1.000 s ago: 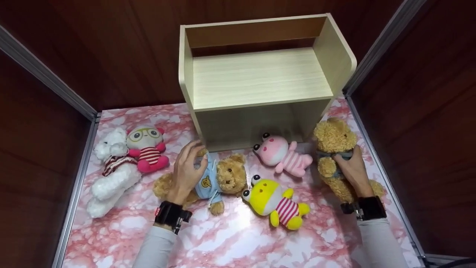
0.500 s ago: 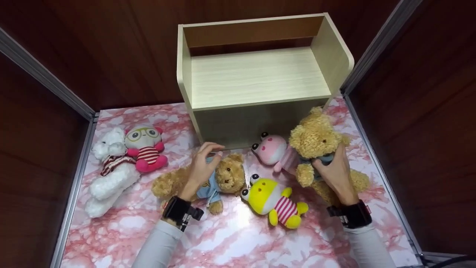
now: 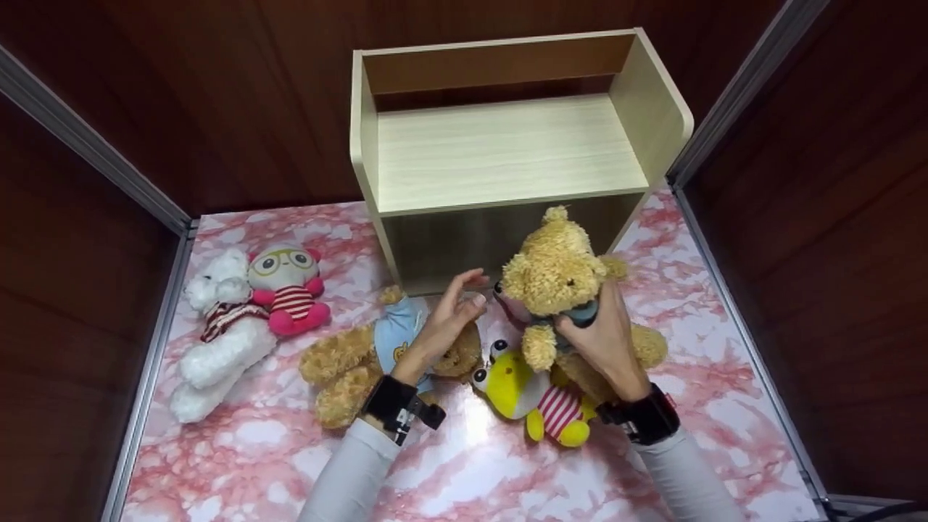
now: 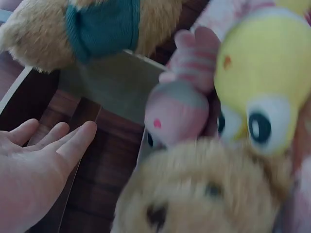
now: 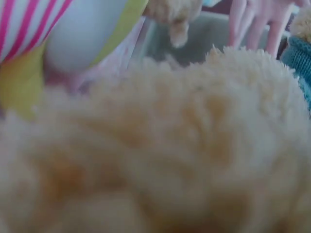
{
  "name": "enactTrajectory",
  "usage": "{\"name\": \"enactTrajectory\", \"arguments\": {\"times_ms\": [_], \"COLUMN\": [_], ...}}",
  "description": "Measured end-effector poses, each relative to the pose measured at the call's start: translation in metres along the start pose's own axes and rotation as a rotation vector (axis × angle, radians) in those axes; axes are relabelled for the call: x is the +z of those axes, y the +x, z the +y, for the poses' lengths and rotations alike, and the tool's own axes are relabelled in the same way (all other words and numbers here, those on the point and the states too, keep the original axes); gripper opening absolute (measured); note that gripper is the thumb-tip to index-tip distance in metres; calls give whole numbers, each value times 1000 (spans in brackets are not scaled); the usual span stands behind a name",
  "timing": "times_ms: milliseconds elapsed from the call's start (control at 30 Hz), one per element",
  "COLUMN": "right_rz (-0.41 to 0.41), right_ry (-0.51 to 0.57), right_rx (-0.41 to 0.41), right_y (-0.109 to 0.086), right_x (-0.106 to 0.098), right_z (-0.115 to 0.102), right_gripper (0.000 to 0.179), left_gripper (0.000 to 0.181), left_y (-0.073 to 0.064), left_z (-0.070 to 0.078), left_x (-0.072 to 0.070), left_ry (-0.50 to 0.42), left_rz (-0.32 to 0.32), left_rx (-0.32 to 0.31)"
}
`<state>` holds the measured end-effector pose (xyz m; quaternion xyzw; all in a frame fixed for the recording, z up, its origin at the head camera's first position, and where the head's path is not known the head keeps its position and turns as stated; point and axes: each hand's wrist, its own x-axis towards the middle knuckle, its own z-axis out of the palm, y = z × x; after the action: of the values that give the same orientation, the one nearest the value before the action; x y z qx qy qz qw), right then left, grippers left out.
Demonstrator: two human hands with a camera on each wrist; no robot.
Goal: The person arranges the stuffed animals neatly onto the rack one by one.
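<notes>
My right hand (image 3: 605, 341) grips a curly tan teddy bear (image 3: 558, 261) in a teal sweater around its body, holding it upright. Its fur fills most of the right wrist view, blurred. With fingers extended and nothing in them, my left hand (image 3: 442, 326) hovers over another teddy bear (image 3: 348, 348), which lies on its back in a light blue top. That bear's head is partly hidden under the hand. The held bear covers most of a pink frog plush (image 4: 177, 111) and part of a yellow frog plush (image 3: 511, 380).
A pale wooden shelf unit (image 3: 507, 152) stands at the back, with an upper shelf and a lower compartment. To the left lie a white plush bear (image 3: 225, 362) and a pink panda plush (image 3: 290, 297). Dark panels (image 3: 819, 290) enclose the marbled pink surface (image 3: 246, 449).
My right hand has carried the teal-sweater bear leftward from the right side, raised in front of the frogs. The left hand has shifted right, from the lying bear's body to over its head.
</notes>
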<state>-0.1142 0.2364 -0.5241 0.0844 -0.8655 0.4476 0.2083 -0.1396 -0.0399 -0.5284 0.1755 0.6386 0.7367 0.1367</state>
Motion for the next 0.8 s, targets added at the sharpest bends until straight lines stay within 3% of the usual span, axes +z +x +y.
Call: {"name": "enactTrajectory", "arguments": {"times_ms": [167,300,400,600,800], "right_rz": [48,85,91,-17,-121], "right_ry": [-1,7,-1,23,176], "right_rx": [-19,-37,-51,-45,23], "right_y": [0,-1,-3,-4,-5], "right_x": [27,47,57,61,47], "right_z": [-7,-11,-12,-12,-18], "right_gripper": [80,83,85,84,73], "left_gripper": [134,136,130,115,119], "left_y": [6,12,14,15,17], "left_z": [-2,-9,-17,-25,-30], "left_x": [20,29,28,21,13], "left_ry": [-96,-137,-113,-79,-110], "left_rz": [27,113,182,298,348], "left_rx": [-73,-54,-66,-159,-96]}}
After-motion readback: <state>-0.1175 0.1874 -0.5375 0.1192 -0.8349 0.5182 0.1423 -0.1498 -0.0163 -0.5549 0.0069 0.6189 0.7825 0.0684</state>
